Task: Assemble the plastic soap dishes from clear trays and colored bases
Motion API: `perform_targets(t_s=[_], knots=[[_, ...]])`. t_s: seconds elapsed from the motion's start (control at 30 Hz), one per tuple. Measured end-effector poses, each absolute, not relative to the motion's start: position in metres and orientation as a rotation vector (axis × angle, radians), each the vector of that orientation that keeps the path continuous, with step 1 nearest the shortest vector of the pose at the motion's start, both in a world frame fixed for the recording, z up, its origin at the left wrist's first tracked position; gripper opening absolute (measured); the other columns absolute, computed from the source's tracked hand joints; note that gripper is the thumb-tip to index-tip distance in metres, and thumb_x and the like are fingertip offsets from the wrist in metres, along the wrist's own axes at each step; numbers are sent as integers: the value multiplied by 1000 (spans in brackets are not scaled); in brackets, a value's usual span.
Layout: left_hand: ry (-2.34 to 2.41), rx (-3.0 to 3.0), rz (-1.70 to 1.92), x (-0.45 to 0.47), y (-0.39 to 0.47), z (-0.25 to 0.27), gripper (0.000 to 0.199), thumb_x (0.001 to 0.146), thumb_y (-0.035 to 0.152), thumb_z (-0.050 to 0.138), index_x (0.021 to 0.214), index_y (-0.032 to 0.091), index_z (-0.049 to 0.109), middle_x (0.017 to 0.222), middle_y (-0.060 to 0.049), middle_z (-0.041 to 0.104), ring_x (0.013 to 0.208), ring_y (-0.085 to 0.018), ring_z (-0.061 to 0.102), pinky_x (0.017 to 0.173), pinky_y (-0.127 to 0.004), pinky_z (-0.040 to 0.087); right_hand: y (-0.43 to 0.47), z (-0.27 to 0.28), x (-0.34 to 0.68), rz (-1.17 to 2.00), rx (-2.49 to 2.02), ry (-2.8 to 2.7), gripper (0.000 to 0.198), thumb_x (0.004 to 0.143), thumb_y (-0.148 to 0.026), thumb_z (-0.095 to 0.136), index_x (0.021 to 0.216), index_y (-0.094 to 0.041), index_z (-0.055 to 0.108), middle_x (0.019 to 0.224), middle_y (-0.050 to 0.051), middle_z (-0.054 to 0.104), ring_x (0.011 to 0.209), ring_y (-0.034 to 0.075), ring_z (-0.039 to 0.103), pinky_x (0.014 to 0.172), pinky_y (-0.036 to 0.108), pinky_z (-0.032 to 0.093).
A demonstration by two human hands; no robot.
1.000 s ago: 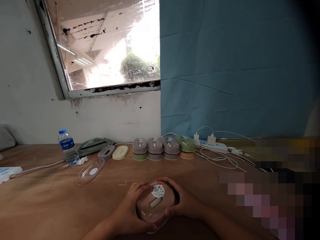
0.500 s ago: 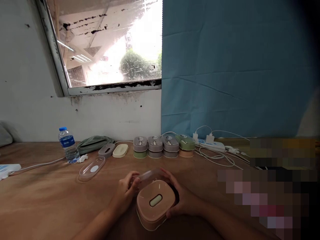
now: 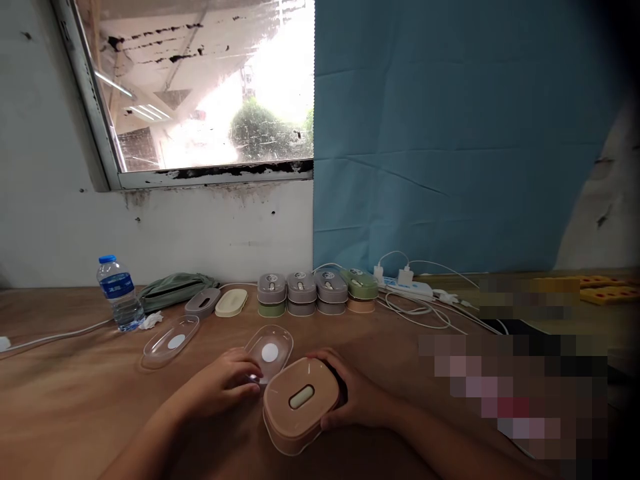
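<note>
At the near middle of the brown table (image 3: 100,400) sits a peach box (image 3: 300,420), a pale oval inset (image 3: 301,397) in its top. The right hand (image 3: 357,393) grips it around its right side, thumb nearest. To the left, the left hand (image 3: 223,381) has bent fingers at the near edge of a clear lid (image 3: 270,352); whether they pinch it, I cannot tell. That lid lies just beyond the box. Farther left lies a second clear lid (image 3: 175,342). Beyond stand a bottle (image 3: 119,293), a green pouch (image 3: 177,291), a grey lid (image 3: 203,302) and a cream lid (image 3: 231,303), then, rightward, four two-tier boxes (image 3: 302,293) in a row and a white power strip (image 3: 407,287). Farthest hangs a blue cloth (image 3: 440,133), right of the window (image 3: 200,87).
</note>
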State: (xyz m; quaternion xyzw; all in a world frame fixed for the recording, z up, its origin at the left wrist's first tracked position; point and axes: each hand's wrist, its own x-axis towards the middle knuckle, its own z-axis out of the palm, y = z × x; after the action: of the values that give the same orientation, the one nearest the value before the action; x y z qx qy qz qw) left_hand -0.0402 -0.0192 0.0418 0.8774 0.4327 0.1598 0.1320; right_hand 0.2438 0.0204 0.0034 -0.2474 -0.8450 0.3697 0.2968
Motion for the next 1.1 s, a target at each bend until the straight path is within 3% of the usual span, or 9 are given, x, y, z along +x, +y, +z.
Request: perform_targets(t_s=[0.1, 0.2, 0.3, 0.47, 0.77, 1.1], knots=[[1174, 2667, 433, -33, -20, 40, 29, 73, 41, 54, 98, 27, 60, 94, -2, 61, 96, -18, 51, 99, -36, 24, 22, 2, 244, 963, -659, -2267, 80, 50, -39, 75, 119, -23, 38, 119, 6, 38, 110, 24, 39, 95, 35, 32], [1190, 2646, 472, -27, -16, 28, 27, 82, 35, 42, 101, 26, 59, 92, -3, 62, 87, -15, 54, 84, -27, 38, 22, 2, 244, 967, -668, -2287, 79, 51, -39, 75, 119, -23, 38, 119, 6, 37, 111, 23, 38, 96, 35, 31], [1250, 2665, 509, -25, -12, 19, 28, 85, 29, 36, 101, 25, 59, 92, -4, 61, 83, -15, 55, 73, -22, 41, 22, 3, 245, 978, -686, -2299, 79, 52, -41, 74, 120, -23, 38, 119, 6, 37, 111, 23, 38, 96, 35, 31], [1578, 2781, 613, -51, -3, 29, 23, 82, 24, 37, 83, 19, 60, 83, -6, 59, 77, -17, 52, 73, -28, 40, 23, 2, 245, 971, -694, -2319, 78, 52, -43, 74, 120, -23, 39, 121, 7, 34, 114, 23, 35, 98, 35, 28], [2166, 2495, 1165, -177, -18, 43, 18, 77, 29, 40, 84, 20, 54, 84, -5, 58, 84, -19, 53, 79, -30, 41, 23, 1, 245, 986, -682, -2329, 76, 53, -42, 73, 119, -23, 40, 122, 6, 32, 115, 23, 35, 99, 35, 27], [2150, 2437, 923, -209, -20, 19, 20, 76, 39, 43, 82, 25, 57, 82, 5, 60, 84, -15, 53, 82, -29, 42, 24, 0, 246, 1006, -712, -2328, 69, 53, -42, 73, 113, -24, 44, 122, 5, 30, 115, 24, 34, 98, 35, 27]])
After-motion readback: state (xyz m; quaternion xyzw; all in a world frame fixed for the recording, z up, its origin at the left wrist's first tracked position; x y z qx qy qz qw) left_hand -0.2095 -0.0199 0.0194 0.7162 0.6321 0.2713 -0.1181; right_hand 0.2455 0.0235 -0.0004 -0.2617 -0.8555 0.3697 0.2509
